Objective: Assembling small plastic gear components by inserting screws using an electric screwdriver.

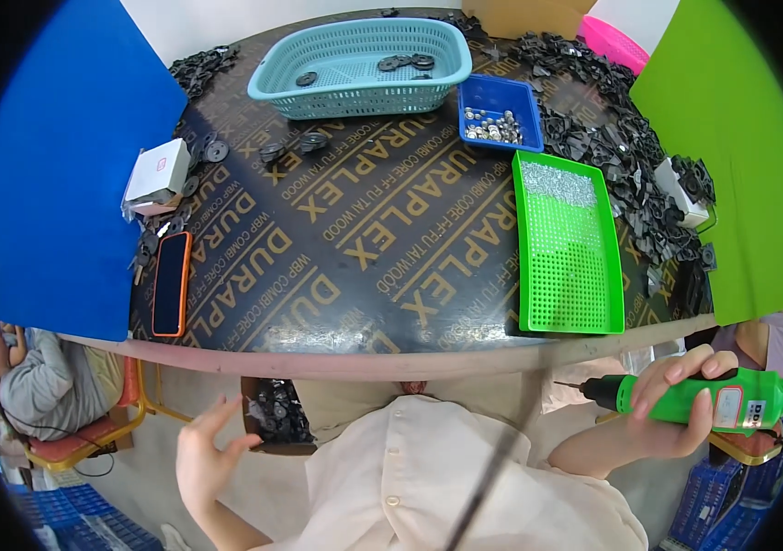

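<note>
Below the dark table [364, 239], right hand [676, 404] grips a green screwdriver [731, 399]; left hand [203, 455] seemingly spread.

- 1 green electric screwdriver [713, 399], in my right hand [676, 409]
- 2 baskets: teal [361, 67], pink [614, 41]
- 2 trays: blue [500, 112], green [568, 246]
- 1 phone [171, 283]
- 1 white box [158, 172]

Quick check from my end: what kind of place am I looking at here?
Likely a small assembly workshop: heaps of black plastic parts on a plywood bench, sorting trays like the green tray, and a green electric screwdriver in the right hand.
</note>
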